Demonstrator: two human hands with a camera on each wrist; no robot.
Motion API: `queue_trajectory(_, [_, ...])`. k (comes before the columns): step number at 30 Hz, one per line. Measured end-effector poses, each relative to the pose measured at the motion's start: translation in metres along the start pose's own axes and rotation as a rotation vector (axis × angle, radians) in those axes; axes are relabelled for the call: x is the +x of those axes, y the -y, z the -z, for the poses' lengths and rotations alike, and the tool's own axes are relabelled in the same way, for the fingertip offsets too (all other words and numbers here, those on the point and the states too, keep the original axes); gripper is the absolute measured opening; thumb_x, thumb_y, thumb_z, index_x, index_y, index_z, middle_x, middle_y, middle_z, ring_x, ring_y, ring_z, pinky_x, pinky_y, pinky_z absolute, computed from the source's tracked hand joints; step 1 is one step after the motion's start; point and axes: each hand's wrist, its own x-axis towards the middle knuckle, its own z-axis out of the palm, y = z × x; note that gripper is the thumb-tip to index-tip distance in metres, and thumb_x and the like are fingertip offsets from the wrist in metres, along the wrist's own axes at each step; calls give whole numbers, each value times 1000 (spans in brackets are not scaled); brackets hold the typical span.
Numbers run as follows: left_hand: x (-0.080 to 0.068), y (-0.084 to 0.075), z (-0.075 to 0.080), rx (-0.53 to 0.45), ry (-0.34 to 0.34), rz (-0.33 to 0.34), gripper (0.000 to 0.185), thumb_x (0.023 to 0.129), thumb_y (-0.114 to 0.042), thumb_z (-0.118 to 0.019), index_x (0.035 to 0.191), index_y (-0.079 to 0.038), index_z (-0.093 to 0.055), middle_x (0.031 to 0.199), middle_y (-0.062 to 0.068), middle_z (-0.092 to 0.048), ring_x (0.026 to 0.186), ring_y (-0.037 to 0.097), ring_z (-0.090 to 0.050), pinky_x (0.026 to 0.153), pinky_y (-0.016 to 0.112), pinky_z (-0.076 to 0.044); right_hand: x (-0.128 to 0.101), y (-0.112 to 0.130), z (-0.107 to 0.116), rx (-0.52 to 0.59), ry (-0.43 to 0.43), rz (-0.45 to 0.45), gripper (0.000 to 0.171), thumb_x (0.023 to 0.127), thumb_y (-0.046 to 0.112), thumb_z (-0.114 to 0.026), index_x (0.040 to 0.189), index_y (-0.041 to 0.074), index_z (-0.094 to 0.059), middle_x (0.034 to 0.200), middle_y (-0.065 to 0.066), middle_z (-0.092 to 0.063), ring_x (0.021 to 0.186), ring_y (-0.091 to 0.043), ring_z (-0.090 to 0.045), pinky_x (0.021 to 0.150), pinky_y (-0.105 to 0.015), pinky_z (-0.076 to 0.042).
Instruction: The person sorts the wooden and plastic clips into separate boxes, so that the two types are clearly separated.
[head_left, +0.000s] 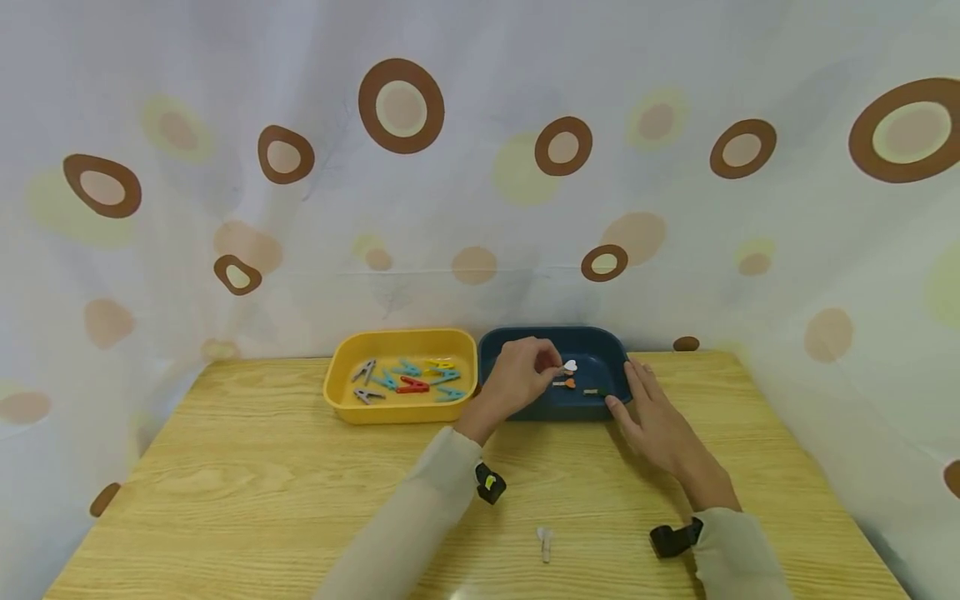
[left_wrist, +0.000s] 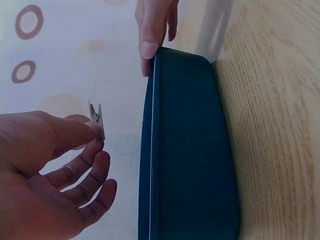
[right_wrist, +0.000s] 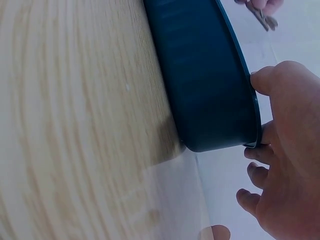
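My left hand (head_left: 519, 375) is over a dark blue plastic tray (head_left: 491, 410). Thumb and forefinger pinch a small wooden clothespin (left_wrist: 98, 120) with a white heart (head_left: 571, 365); its two legs point upward in the left wrist view. Inside the tray lie a clothespin with an orange heart (head_left: 570, 383) and one with a dark green end (head_left: 601, 392). My right hand (head_left: 660, 423) holds the tray's near right corner. Its thumb (right_wrist: 263, 80) is on the front rim, while the fingers reach round the end.
To the left, a yellow tray (head_left: 405, 414) holds several plastic clips, among them a red clip (head_left: 412, 385). Near the front of the wooden table (head_left: 247, 500) lies another small white-hearted clothespin (head_left: 545, 546). A patterned cloth (head_left: 480, 208) hangs behind the trays.
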Motion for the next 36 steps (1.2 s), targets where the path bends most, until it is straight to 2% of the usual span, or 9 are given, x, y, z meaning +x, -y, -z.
queue_trajectory(10, [27, -1, -13, -39, 42, 21, 5, 99, -13, -72, 99, -10, -75, 88, -2, -68, 76, 9, -61, 70, 20, -51, -1, -1, 0, -11, -18, 5, 80, 110, 47, -40, 162, -6, -11, 168, -28, -9, 153, -50, -8, 117, -67, -20])
queue_trajectory(17, [43, -1, -27, -60, 89, 57, 7, 100, -14, -70, 99, -8, -75, 85, -4, -65, 71, 7, -59, 65, 20, -50, -1, -2, -1, -12, -25, 4, 79, 110, 48, -40, 162, -6, -13, 168, -28, -11, 154, -48, -8, 117, -67, -21])
queue_trajectory(23, [57, -1, -39, -65, 99, 76, 7, 99, -13, -71, 98, -8, -76, 81, -2, -66, 67, 9, -61, 62, 22, -50, -2, -2, -3, 3, -35, 2, 79, 110, 47, -40, 161, -7, -14, 168, -28, -11, 154, -48, -8, 117, -67, -21])
queue_trajectory(30, [62, -2, -52, -102, 159, 159, 7, 100, -11, -69, 98, -6, -74, 81, 0, -62, 58, 12, -64, 55, 22, -52, -5, 1, -3, 5, -45, 13, 78, 111, 46, -40, 161, -7, -14, 168, -27, -11, 153, -49, -9, 116, -67, -23])
queue_trajectory(36, [64, -3, -62, -21, 164, 147, 6, 100, -12, -69, 100, -9, -75, 85, -1, -65, 61, 9, -62, 60, 24, -52, -4, 1, -2, 5, -51, 10, 77, 111, 46, -40, 161, -6, -15, 168, -26, -12, 153, -49, -10, 117, -65, -23])
